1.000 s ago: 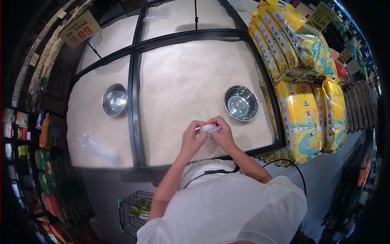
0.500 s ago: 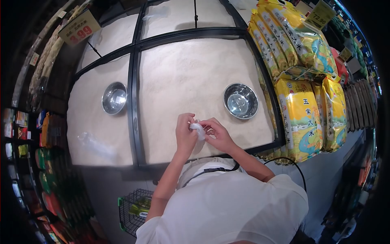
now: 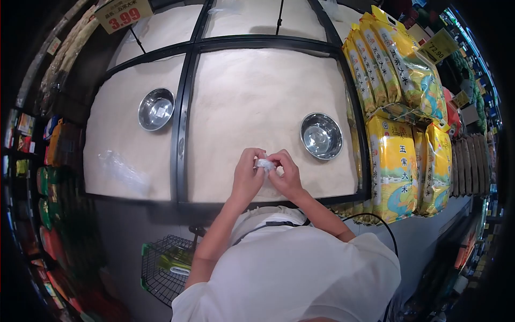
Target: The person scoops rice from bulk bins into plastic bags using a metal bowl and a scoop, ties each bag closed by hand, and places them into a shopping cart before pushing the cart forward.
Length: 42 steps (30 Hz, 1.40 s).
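A small bunched-up clear plastic bag (image 3: 265,164) is pinched between both hands over the near part of the rice bin. My left hand (image 3: 249,170) is closed on its left side, fingers curled. My right hand (image 3: 286,170) grips the right side, thumb and fingers pressed together. Beneath them spreads white rice (image 3: 257,102) in a black-framed bin. A shiny metal bowl (image 3: 321,136) rests on the rice to the right of my hands, touched by neither.
Left of the black divider (image 3: 182,134), another rice bin holds a second metal bowl (image 3: 156,109) and a clear plastic bag (image 3: 122,173). Yellow rice sacks (image 3: 394,166) are stacked at the right. A wire shopping cart (image 3: 165,271) stands below left. A price sign (image 3: 124,15) hangs above.
The view has shifted a little. My hands have drawn closer together around the plastic bag, which now looks more tightly bunched. Both bowls stay on the rice.
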Tool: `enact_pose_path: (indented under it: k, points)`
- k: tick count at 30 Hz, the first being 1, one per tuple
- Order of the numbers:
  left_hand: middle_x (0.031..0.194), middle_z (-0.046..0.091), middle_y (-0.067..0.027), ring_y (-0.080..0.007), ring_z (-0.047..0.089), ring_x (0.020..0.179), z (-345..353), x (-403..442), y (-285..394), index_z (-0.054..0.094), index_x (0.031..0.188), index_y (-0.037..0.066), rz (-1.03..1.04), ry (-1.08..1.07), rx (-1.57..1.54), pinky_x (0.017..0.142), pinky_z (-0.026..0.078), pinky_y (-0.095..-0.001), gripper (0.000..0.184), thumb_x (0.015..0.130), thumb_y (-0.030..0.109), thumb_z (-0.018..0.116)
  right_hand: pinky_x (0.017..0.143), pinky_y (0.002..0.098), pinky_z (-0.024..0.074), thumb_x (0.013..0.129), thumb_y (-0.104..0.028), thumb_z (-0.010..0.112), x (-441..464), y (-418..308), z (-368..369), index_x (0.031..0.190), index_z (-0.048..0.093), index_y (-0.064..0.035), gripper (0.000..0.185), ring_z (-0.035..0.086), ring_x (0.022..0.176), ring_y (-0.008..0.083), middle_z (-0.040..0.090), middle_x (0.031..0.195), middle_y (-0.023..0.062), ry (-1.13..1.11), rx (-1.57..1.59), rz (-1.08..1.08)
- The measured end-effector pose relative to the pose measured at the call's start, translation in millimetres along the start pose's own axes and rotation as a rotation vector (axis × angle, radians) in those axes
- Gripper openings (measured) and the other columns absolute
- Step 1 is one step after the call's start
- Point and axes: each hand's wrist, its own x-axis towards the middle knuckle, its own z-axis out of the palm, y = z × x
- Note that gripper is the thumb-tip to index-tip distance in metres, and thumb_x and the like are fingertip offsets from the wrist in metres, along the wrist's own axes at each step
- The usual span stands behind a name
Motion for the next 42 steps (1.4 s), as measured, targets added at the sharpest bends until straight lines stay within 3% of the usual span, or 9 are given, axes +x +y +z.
enact_pose_path:
  k: [6, 13, 19, 23, 26, 27, 33, 37, 42]
  points:
    - [0.119, 0.052, -0.009, -0.018, 0.061, 0.103, -12.1, -22.7, 4.7, 0.045, 0.126, 0.001, -0.054, -0.128, -0.236, 0.085, 0.052, -0.0283, 0.038, 0.09, 0.002, 0.056, 0.069, 0.0257, 0.0465, 0.082, 0.003, 0.058, -11.7, 6.4, 16.2, 0.097, 0.056, -0.0023, 0.016, 0.054, 0.075, 0.0103, 0.053, 0.087, 0.0038, 0.061, 0.122, 0.159]
    - [0.117, 0.056, -0.0107, -0.0169, 0.062, 0.096, -27.8, -68.0, -15.2, 0.053, 0.112, 0.001, -0.092, -0.004, -0.304, 0.082, 0.054, -0.0286, 0.027, 0.086, 0.002, 0.059, 0.068, 0.0207, 0.0424, 0.086, 0.001, 0.056, -37.9, -7.3, 25.3, 0.1, 0.054, -0.0032, 0.015, 0.049, 0.077, 0.0062, 0.052, 0.091, 0.0005, -0.126, 0.435, 0.261]
    - [0.101, 0.059, -0.007, -0.0136, 0.061, 0.085, -53.5, -143.4, -20.0, 0.055, 0.098, 0.002, -0.035, 0.537, -0.109, 0.071, 0.051, -0.0266, 0.02, 0.079, 0.001, 0.062, 0.071, 0.0201, 0.0446, 0.089, -0.005, 0.06, -49.2, -46.7, 75.9, 0.108, 0.053, -0.0019, 0.02, 0.051, 0.081, 0.0066, 0.053, 0.093, 0.0015, -0.59, 0.522, 0.217]
    - [0.1, 0.058, -0.0095, -0.0221, 0.061, 0.078, -90.0, -218.1, -11.4, 0.053, 0.091, 0.002, 0.006, 0.855, 0.007, 0.069, 0.051, -0.0313, 0.021, 0.072, -0.003, 0.06, 0.078, 0.0228, 0.0466, 0.092, 0.0, 0.057, -65.9, -63.6, 118.2, 0.118, 0.054, 0.0014, 0.027, 0.056, 0.088, 0.0104, 0.054, 0.097, 0.0061, -0.971, 0.561, 0.046]
    - [0.109, 0.058, -0.008, -0.0151, 0.062, 0.084, -115.4, -293.2, -0.9, 0.051, 0.089, 0.003, -0.072, 1.141, 0.034, 0.072, 0.051, -0.0277, 0.022, 0.075, -0.011, 0.059, 0.079, 0.0234, 0.0472, 0.093, -0.001, 0.057, -74.1, -61.5, 147.2, 0.115, 0.058, 0.0013, 0.022, 0.058, 0.092, 0.0121, 0.056, 0.1, 0.0071, -0.982, 0.453, -0.027]
    - [0.119, 0.052, -0.0107, -0.0169, 0.061, 0.099, -122.0, -323.6, 1.0, 0.048, 0.094, 0.002, -0.147, 1.175, -0.052, 0.085, 0.055, -0.0308, 0.031, 0.073, -0.02, 0.052, 0.08, 0.0236, 0.0473, 0.093, -0.002, 0.057, -77.2, -55.8, 156.0, 0.114, 0.059, 0.0013, 0.021, 0.059, 0.092, 0.0121, 0.056, 0.1, 0.0071, -0.972, 0.426, -0.021]
    - [0.127, 0.054, -0.0184, -0.0204, 0.06, 0.106, -130.4, -443.1, 5.4, 0.047, 0.096, 0.003, -0.166, 1.87, 0.037, 0.094, 0.051, -0.0324, 0.023, 0.083, -0.016, 0.052, 0.089, 0.0251, 0.0448, 0.096, -0.007, 0.054, -79.7, 11.0, 187.0, 0.116, 0.059, -0.0009, 0.021, 0.056, 0.102, 0.012, 0.059, 0.113, 0.0067, -0.893, 0.131, -0.027]
    - [0.121, 0.058, -0.0179, -0.024, 0.059, 0.108, -116.9, -516.0, -73.1, 0.049, 0.098, 0.002, -0.299, 2.105, 0.145, 0.091, 0.052, -0.0345, 0.021, 0.084, -0.011, 0.056, 0.089, 0.0278, 0.0451, 0.095, -0.007, 0.055, -78.8, 41.4, 196.4, 0.118, 0.058, -0.0027, 0.024, 0.054, 0.107, 0.0157, 0.056, 0.121, 0.0077, -0.863, -0.053, -0.229]
    - [0.108, 0.064, -0.0178, -0.0238, 0.062, 0.101, -67.3, -599.8, -216.5, 0.054, 0.096, 0.001, -0.652, 2.178, 0.225, 0.09, 0.051, -0.0347, 0.016, 0.083, -0.001, 0.062, 0.093, 0.0315, 0.0425, 0.093, -0.006, 0.055, -90.7, 63.8, 200.3, 0.119, 0.058, -0.0043, 0.027, 0.053, 0.109, 0.0218, 0.056, 0.119, 0.0096, -0.891, -0.144, -0.205]
